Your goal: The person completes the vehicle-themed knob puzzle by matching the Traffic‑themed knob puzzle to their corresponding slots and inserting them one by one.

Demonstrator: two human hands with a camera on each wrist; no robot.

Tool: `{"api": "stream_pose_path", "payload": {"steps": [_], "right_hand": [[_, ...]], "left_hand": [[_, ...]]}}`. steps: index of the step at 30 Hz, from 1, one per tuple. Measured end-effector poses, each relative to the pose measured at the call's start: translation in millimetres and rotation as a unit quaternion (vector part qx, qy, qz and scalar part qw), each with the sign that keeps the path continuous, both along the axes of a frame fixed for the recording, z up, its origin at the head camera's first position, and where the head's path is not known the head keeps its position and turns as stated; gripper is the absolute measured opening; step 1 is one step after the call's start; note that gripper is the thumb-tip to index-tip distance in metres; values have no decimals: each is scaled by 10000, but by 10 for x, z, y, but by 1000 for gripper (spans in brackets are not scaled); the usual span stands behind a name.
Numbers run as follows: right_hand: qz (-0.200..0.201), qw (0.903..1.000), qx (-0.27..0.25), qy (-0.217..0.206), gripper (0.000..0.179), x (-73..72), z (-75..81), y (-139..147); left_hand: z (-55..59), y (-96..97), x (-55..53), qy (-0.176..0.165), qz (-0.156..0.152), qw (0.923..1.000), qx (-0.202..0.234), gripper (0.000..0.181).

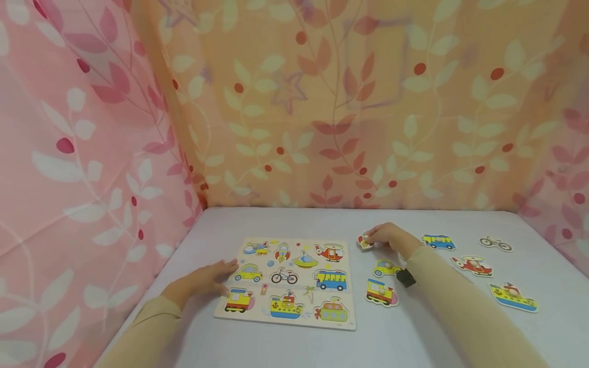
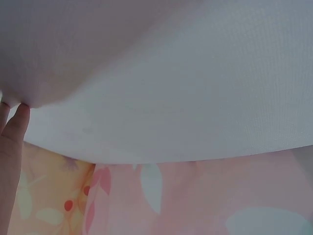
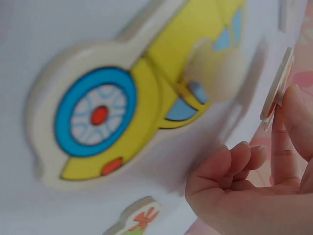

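Note:
A wooden puzzle board (image 1: 307,292) with vehicle pictures lies on the table. At its left edge is my left hand (image 1: 202,281), fingers loosely extended by the rim. My right hand (image 1: 391,237) pinches a small red-and-yellow puzzle piece (image 1: 365,242) beyond the board's far right corner; its picture is partly covered. In the right wrist view that puzzle piece (image 3: 279,88) is seen nearly edge-on between thumb and finger, the other fingers curled. Below the right wrist lies the yellow car piece (image 1: 385,268), with the train piece (image 1: 382,293) nearer me.
Right of my right arm lie the bus piece (image 1: 438,242), bicycle piece (image 1: 496,243), helicopter piece (image 1: 474,266) and boat piece (image 1: 513,297). Another piece (image 3: 142,218), with a red propeller shape, shows partly near the car. Patterned curtains (image 1: 340,102) hang behind and beside the table.

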State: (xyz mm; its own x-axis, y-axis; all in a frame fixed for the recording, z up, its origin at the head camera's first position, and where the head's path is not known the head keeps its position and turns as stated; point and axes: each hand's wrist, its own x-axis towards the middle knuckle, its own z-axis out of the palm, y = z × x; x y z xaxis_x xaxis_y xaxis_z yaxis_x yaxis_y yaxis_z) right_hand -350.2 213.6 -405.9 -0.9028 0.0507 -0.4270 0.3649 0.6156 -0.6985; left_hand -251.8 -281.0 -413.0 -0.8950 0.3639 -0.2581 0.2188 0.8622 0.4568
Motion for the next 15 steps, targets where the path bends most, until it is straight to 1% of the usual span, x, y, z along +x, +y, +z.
{"api": "stream_pose_path", "payload": {"steps": [3, 5, 6, 8, 12, 15], "right_hand": [[95, 9999, -53, 115, 36, -1, 51, 9], [154, 9994, -235, 188, 33, 2, 80, -8], [149, 9992, -313, 194, 32, 9, 95, -22], [126, 9990, -394, 160, 30, 24, 118, -68], [18, 9990, -432, 145, 28, 38, 155, -183], [42, 9990, -396, 191, 28, 30, 169, -267]], "left_hand": [[-1, 4, -7, 33, -29, 10000, -9, 76], [8, 10, -8, 10, 36, 10000, -59, 76], [7, 11, -9, -46, 122, 9999, -55, 76], [13, 15, -5, -121, 173, 9998, -70, 77], [19, 25, 3, -113, 87, 9998, -107, 76], [19, 26, 9, -88, 44, 9999, -117, 76]]}}
